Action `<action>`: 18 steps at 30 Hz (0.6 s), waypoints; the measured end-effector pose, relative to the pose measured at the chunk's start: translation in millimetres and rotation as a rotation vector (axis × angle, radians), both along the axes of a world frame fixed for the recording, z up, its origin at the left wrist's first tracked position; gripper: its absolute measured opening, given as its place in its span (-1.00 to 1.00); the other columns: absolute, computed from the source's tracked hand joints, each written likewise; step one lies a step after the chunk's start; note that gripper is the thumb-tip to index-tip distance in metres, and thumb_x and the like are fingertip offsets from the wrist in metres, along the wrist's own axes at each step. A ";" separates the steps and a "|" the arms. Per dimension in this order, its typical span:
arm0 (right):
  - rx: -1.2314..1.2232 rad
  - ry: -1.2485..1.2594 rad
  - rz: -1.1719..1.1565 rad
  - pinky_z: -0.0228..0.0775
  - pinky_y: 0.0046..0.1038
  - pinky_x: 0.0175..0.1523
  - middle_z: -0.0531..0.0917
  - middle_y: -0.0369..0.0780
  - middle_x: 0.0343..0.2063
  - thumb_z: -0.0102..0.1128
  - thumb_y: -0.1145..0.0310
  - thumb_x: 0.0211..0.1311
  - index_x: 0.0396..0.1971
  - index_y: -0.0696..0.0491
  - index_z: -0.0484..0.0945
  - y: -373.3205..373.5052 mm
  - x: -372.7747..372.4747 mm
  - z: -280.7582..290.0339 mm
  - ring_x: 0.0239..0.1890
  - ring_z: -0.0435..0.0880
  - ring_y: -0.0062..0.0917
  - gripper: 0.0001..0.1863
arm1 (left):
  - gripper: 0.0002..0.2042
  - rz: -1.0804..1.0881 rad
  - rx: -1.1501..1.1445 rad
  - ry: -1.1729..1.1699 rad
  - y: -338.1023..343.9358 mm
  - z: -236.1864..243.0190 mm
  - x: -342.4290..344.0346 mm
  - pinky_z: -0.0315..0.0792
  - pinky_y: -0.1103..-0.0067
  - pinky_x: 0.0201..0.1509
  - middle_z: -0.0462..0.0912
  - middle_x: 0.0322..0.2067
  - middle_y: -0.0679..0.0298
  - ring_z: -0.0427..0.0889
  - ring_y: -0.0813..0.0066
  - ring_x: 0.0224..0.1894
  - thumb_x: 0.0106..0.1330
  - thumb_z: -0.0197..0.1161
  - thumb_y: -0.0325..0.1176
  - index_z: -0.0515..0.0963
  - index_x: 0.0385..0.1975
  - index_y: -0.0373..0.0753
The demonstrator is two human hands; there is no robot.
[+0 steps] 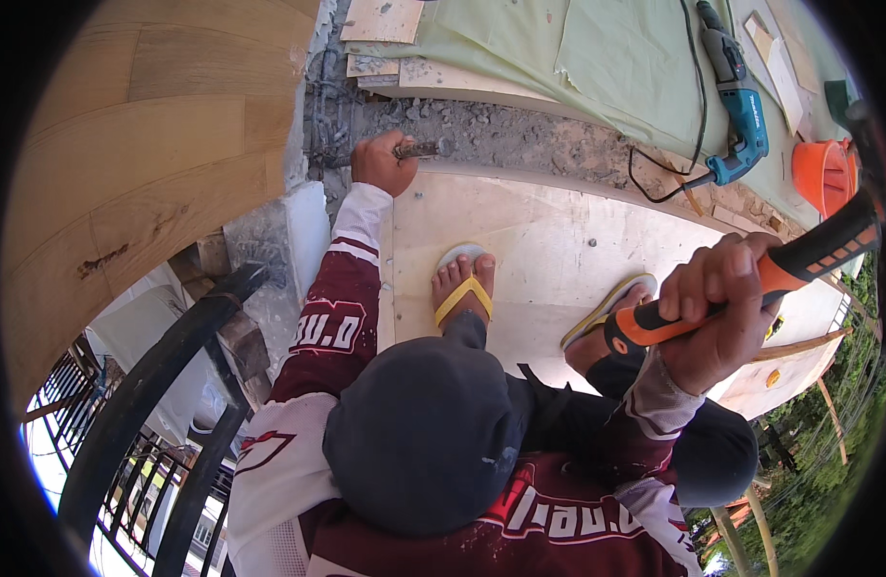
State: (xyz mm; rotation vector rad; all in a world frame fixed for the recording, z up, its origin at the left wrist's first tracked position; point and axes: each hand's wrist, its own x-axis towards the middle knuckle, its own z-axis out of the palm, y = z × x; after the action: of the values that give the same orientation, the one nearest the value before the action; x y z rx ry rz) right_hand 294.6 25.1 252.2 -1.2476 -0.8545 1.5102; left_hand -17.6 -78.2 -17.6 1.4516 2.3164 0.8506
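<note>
My left hand (383, 163) is closed around a steel chisel (426, 149). The chisel's struck end points right, and its other end reaches left toward the broken concrete edge (326, 120) beside the wood-plank surface. Raised at the right, my right hand (717, 303) grips the orange and black handle of a hammer (816, 252). The hammer's head lies in the dark rim of the picture and cannot be made out clearly. Grey rubble (501, 135) fills the channel just right of my left hand.
A teal drill (744, 120) with a black cord lies on green sheeting (597, 58) at the far right, near an orange bucket (816, 178). My sandalled feet stand on a plywood board (530, 216). A black metal railing (159, 370) runs along the left.
</note>
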 end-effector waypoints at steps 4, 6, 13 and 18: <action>0.266 0.307 -0.043 0.40 -0.44 -0.59 0.31 -0.33 -0.64 0.00 0.47 0.39 -0.41 0.06 0.30 16.4 -44.8 16.0 -0.75 0.33 -0.61 -0.86 | -0.81 0.060 0.084 -0.064 2.5 4.1 -14.6 0.41 0.18 -0.44 0.54 -0.64 -0.03 0.57 -0.16 -0.50 0.14 0.28 -0.35 0.48 -0.63 -0.26; 0.129 0.056 0.152 0.42 -0.44 -0.52 0.46 -0.28 -0.63 0.03 0.40 0.41 -0.40 0.10 0.37 -19.7 -74.2 -23.8 -0.70 0.42 -0.58 -0.84 | -0.81 0.050 0.061 -0.045 2.1 8.0 -14.8 0.41 0.19 -0.44 0.53 -0.64 -0.03 0.57 -0.16 -0.50 0.14 0.29 -0.36 0.48 -0.64 -0.25; -0.322 -0.180 0.578 0.36 -0.56 -0.54 0.55 -0.26 -0.62 0.22 0.48 0.25 -0.38 0.19 0.46 -58.5 -24.9 -77.6 -0.66 0.50 -0.66 -0.87 | -0.72 0.078 0.096 0.001 -0.9 16.6 13.5 0.38 0.16 -0.44 0.50 -0.65 -0.04 0.53 -0.16 -0.54 0.25 0.30 -0.35 0.43 -0.65 -0.28; 0.134 -0.008 0.090 0.30 -0.56 -0.64 0.47 -0.26 -0.66 0.12 0.47 0.34 -0.37 0.11 0.36 -9.8 -13.8 -4.9 -0.77 0.35 -0.68 -0.87 | -0.68 0.120 0.125 -0.059 1.1 19.6 10.3 0.36 0.16 -0.45 0.50 -0.65 -0.04 0.52 -0.16 -0.54 0.33 0.27 -0.31 0.42 -0.64 -0.29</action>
State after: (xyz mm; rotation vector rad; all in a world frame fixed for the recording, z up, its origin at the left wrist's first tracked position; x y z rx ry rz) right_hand 280.8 15.3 247.2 -1.1316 -1.0117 1.4935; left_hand -7.3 -77.1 2.0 1.3266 2.3635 1.0741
